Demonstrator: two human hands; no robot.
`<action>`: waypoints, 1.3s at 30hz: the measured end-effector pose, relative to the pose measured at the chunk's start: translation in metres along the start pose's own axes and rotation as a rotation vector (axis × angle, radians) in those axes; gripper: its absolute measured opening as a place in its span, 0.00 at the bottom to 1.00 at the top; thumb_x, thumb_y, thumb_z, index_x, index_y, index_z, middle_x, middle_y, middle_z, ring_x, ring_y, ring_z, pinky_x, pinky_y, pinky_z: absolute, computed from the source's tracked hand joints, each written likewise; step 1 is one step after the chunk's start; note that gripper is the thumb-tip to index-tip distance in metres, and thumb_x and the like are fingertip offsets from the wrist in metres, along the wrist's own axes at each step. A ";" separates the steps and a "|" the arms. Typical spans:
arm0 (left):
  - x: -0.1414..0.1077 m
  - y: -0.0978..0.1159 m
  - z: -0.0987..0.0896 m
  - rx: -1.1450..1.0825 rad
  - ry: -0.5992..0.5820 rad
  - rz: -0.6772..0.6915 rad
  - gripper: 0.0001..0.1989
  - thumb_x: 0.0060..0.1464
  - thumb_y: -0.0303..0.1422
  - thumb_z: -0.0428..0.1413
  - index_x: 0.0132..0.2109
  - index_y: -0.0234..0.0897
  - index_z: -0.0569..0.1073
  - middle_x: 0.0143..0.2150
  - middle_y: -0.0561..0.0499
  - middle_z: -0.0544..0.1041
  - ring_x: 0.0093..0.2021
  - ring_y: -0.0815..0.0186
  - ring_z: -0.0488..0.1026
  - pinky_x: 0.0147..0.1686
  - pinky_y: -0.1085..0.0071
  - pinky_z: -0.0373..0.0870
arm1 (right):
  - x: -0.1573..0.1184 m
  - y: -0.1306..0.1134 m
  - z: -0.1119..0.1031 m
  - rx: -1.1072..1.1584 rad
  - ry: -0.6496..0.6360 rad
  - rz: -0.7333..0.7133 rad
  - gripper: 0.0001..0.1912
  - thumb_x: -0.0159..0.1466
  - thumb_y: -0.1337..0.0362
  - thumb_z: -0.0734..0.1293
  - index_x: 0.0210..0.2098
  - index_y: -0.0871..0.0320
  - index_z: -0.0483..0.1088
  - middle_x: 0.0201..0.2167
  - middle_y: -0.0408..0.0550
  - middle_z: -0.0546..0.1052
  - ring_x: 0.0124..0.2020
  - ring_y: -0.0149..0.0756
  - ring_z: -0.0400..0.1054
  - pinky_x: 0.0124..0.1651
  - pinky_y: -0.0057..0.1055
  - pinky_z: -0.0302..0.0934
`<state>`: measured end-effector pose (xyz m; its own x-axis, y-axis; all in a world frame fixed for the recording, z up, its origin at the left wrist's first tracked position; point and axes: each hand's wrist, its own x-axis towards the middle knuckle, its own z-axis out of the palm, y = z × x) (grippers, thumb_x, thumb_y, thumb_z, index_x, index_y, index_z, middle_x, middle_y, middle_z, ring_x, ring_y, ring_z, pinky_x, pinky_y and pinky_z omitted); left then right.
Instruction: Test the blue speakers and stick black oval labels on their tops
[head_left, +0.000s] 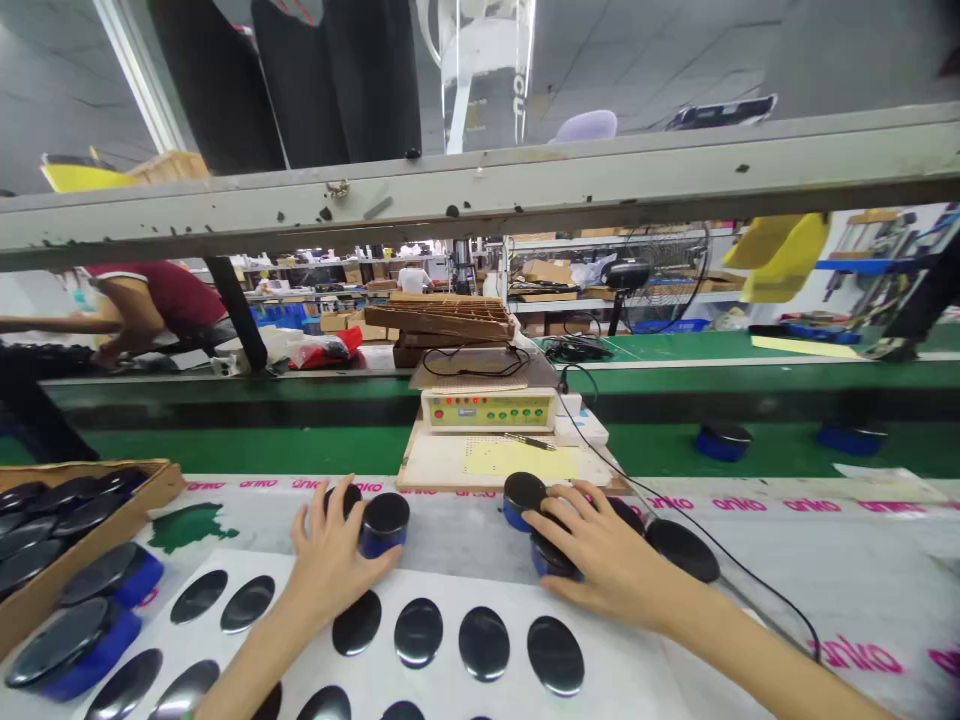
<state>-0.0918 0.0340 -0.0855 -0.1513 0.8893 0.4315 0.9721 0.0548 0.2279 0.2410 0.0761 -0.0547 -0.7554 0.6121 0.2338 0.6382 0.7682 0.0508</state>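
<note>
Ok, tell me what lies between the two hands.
In the head view: a blue piece at the left hand, a second piece at the right hand, a third piece partly under that hand, and pale sheeting between.

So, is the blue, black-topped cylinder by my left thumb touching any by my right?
Apart: head view shows pale sheeting between left cylinder and right cylinders.
</note>
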 end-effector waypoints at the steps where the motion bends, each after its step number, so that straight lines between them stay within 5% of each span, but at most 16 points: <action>1: -0.001 -0.004 0.001 0.012 -0.009 -0.034 0.21 0.43 0.40 0.58 0.45 0.37 0.71 0.64 0.36 0.57 0.65 0.37 0.45 0.56 0.36 0.46 | -0.004 0.004 0.000 -0.013 0.012 0.020 0.27 0.62 0.56 0.66 0.59 0.55 0.63 0.50 0.56 0.71 0.57 0.55 0.57 0.59 0.57 0.46; 5: 0.001 -0.013 0.004 0.021 -0.045 -0.096 0.34 0.44 0.46 0.58 0.59 0.43 0.64 0.67 0.38 0.49 0.65 0.35 0.46 0.50 0.37 0.57 | -0.007 0.006 0.000 -0.053 0.048 0.091 0.27 0.60 0.61 0.65 0.59 0.55 0.63 0.57 0.61 0.66 0.56 0.57 0.58 0.57 0.54 0.50; 9: 0.013 -0.016 0.008 -0.008 -0.067 -0.048 0.31 0.39 0.50 0.60 0.51 0.41 0.73 0.63 0.38 0.55 0.63 0.36 0.50 0.54 0.42 0.57 | 0.017 -0.005 0.006 -0.096 0.077 0.174 0.34 0.62 0.57 0.65 0.65 0.52 0.53 0.63 0.64 0.56 0.56 0.62 0.59 0.54 0.55 0.52; 14: 0.015 0.001 0.014 -0.049 -0.022 0.035 0.28 0.42 0.49 0.60 0.48 0.37 0.73 0.60 0.37 0.58 0.60 0.42 0.56 0.57 0.46 0.58 | 0.045 -0.012 0.019 -0.100 0.055 0.250 0.27 0.64 0.66 0.62 0.62 0.60 0.58 0.59 0.69 0.63 0.46 0.56 0.69 0.46 0.48 0.59; 17: 0.015 0.020 0.016 -0.067 -0.030 0.098 0.26 0.45 0.46 0.60 0.50 0.39 0.72 0.62 0.40 0.56 0.62 0.44 0.55 0.58 0.47 0.57 | 0.043 -0.023 0.006 -0.056 0.061 0.192 0.24 0.65 0.69 0.60 0.61 0.61 0.59 0.60 0.67 0.61 0.53 0.60 0.61 0.52 0.54 0.53; 19: 0.015 0.031 0.014 -0.068 -0.058 0.122 0.29 0.45 0.46 0.61 0.53 0.39 0.71 0.63 0.38 0.56 0.63 0.40 0.52 0.58 0.44 0.56 | 0.030 -0.038 -0.011 0.008 0.046 0.104 0.18 0.66 0.70 0.58 0.56 0.60 0.63 0.57 0.61 0.65 0.55 0.54 0.60 0.54 0.49 0.53; 22: 0.000 0.043 0.003 -0.059 -0.063 0.118 0.41 0.45 0.47 0.61 0.63 0.37 0.60 0.67 0.34 0.49 0.66 0.32 0.42 0.56 0.36 0.53 | -0.004 -0.065 -0.031 0.147 -0.026 -0.001 0.06 0.65 0.66 0.61 0.42 0.57 0.68 0.41 0.48 0.73 0.42 0.37 0.67 0.45 0.30 0.62; 25: -0.041 0.051 -0.001 -0.095 -0.078 0.330 0.36 0.55 0.44 0.54 0.67 0.44 0.51 0.71 0.43 0.45 0.69 0.44 0.42 0.59 0.47 0.57 | -0.040 -0.084 -0.023 0.317 -0.200 0.037 0.10 0.60 0.64 0.69 0.40 0.56 0.67 0.41 0.47 0.73 0.41 0.38 0.69 0.42 0.30 0.64; 28: -0.085 0.058 0.010 -0.064 -0.071 0.719 0.36 0.58 0.51 0.48 0.67 0.42 0.51 0.68 0.45 0.56 0.66 0.53 0.53 0.56 0.61 0.63 | -0.055 -0.089 0.002 0.292 -0.404 0.082 0.16 0.53 0.75 0.69 0.41 0.61 0.68 0.42 0.53 0.72 0.40 0.45 0.69 0.39 0.35 0.65; 30: -0.102 0.062 0.019 0.034 -0.026 0.861 0.39 0.56 0.54 0.48 0.67 0.38 0.51 0.65 0.45 0.63 0.63 0.54 0.59 0.57 0.63 0.61 | -0.054 -0.089 0.009 0.291 -0.460 0.093 0.19 0.49 0.77 0.71 0.40 0.62 0.68 0.42 0.54 0.72 0.39 0.46 0.69 0.36 0.35 0.65; 36: -0.102 0.064 0.021 0.133 0.040 0.882 0.37 0.57 0.54 0.46 0.67 0.37 0.53 0.62 0.45 0.67 0.61 0.56 0.62 0.58 0.63 0.56 | -0.047 -0.085 -0.026 0.518 -0.514 0.179 0.19 0.49 0.77 0.70 0.38 0.58 0.65 0.42 0.48 0.70 0.45 0.42 0.67 0.55 0.42 0.57; 39: -0.101 0.062 0.022 0.151 0.059 0.894 0.37 0.57 0.54 0.45 0.67 0.39 0.54 0.62 0.47 0.68 0.61 0.58 0.62 0.59 0.65 0.55 | -0.050 -0.084 -0.029 0.575 -0.483 0.221 0.19 0.49 0.80 0.67 0.37 0.57 0.65 0.43 0.47 0.70 0.46 0.40 0.66 0.55 0.39 0.55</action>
<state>-0.0121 -0.0423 -0.1336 0.6656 0.6042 0.4380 0.7441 -0.5819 -0.3281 0.2290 -0.0244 -0.0426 -0.6851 0.6746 -0.2748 0.7036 0.5152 -0.4895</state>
